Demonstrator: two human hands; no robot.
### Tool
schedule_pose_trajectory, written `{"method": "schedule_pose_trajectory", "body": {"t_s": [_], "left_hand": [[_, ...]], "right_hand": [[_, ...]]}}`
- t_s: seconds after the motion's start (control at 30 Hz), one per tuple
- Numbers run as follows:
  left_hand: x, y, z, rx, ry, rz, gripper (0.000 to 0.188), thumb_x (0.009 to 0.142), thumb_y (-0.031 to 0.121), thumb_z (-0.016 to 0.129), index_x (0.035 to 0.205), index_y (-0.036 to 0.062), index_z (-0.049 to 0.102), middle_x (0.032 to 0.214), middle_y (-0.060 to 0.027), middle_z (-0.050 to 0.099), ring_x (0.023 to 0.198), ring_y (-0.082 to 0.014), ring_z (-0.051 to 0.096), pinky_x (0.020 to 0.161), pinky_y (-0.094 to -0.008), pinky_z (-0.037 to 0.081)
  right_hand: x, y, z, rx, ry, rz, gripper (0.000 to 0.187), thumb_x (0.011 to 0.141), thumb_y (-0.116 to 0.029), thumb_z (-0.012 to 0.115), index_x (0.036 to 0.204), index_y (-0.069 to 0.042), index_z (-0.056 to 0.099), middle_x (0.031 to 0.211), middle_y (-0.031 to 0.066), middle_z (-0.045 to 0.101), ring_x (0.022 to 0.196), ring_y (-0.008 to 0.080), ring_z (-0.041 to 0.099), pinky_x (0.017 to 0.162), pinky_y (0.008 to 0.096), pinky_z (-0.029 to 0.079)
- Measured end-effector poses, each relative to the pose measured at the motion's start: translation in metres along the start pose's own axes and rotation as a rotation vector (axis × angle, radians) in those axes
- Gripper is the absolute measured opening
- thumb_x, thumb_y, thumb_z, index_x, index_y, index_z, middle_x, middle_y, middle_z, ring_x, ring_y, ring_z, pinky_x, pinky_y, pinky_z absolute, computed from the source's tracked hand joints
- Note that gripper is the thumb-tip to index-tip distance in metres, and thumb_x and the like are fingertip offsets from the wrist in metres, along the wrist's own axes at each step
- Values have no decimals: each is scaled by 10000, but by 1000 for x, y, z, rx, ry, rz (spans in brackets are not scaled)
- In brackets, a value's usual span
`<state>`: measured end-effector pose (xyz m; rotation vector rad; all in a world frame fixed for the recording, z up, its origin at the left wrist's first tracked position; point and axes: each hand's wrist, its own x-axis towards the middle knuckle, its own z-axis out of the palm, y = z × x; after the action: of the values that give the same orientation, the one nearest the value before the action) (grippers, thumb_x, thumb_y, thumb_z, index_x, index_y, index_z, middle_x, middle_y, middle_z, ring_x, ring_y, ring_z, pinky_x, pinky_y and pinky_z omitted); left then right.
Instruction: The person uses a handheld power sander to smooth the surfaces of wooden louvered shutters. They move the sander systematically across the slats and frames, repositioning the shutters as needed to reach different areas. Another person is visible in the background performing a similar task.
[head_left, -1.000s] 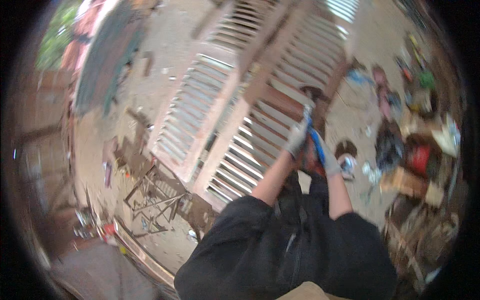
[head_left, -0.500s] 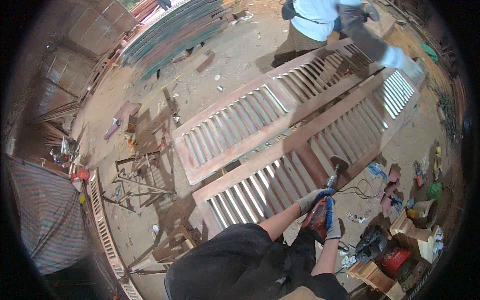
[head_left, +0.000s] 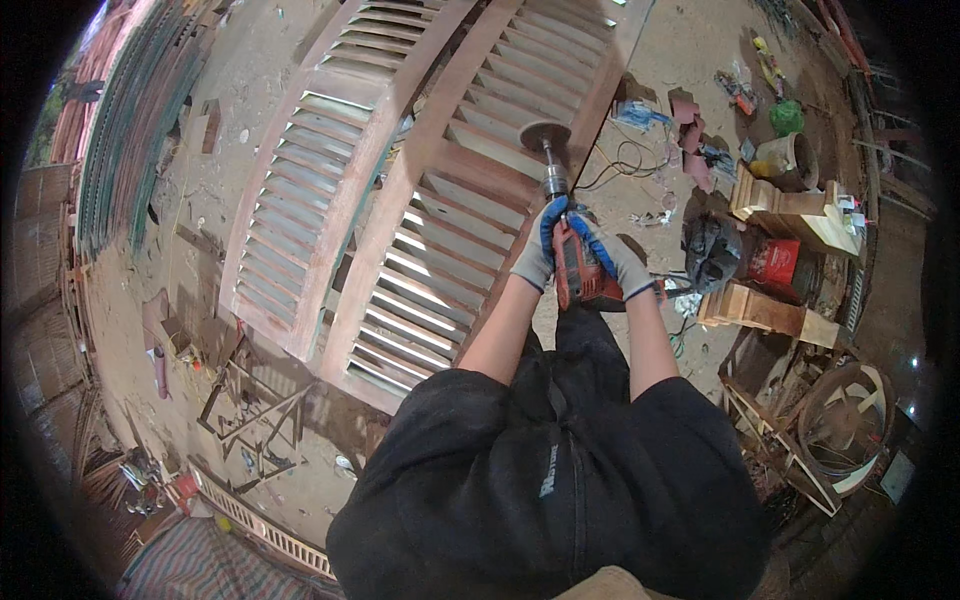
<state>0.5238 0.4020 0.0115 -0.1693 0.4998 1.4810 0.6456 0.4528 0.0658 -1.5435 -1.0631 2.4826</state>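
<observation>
My left hand [head_left: 541, 243], in a blue-and-grey work glove, wraps round the front of a red power drill [head_left: 570, 262] just behind its chuck. The same kind of glove covers my right hand [head_left: 614, 254], which grips the drill's body from the right. A round sanding disc [head_left: 544, 135] is fitted on the drill's shaft, over the right edge of a louvered wooden shutter [head_left: 487, 177]. Whether the disc touches the wood, I cannot tell. A second louvered shutter [head_left: 352, 190] lies alongside on the left, with a narrow gap between them.
To the right are wooden blocks [head_left: 765, 312], a red container [head_left: 774, 262], a black plastic bag [head_left: 712, 250] and a bucket [head_left: 785, 163]. A cable [head_left: 625, 163] loops on the floor beside the shutter. Stacked slats [head_left: 135, 130] and a metal frame [head_left: 255, 420] are on the left.
My view has swung to the right, so the shutters sit further left and run more upright. The other person has left the picture. Both hands still hold the drill.
</observation>
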Motion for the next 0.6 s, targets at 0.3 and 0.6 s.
{"method": "schedule_pose_trajectory", "body": {"t_s": [0.3,0.6], "left_hand": [[-11,42,-12,320,46,-136,256,882,294,578,956,50,594,856,-79,650,757,-193,630,733,-334,507],[-47,182,-22,601,303,-293,339,892,253,573,1196,110,528,1039,-30,618,893,-151,612,795,-317,503]], "right_hand": [[8,32,48,383,58,-81,517,814,-526,615,1104,-98,616,970,43,641,822,154,610,738,288,495],[105,54,178,651,-29,-105,704,757,-627,616,1184,-70,558,1098,82,604,945,190,583,831,311,471]]}}
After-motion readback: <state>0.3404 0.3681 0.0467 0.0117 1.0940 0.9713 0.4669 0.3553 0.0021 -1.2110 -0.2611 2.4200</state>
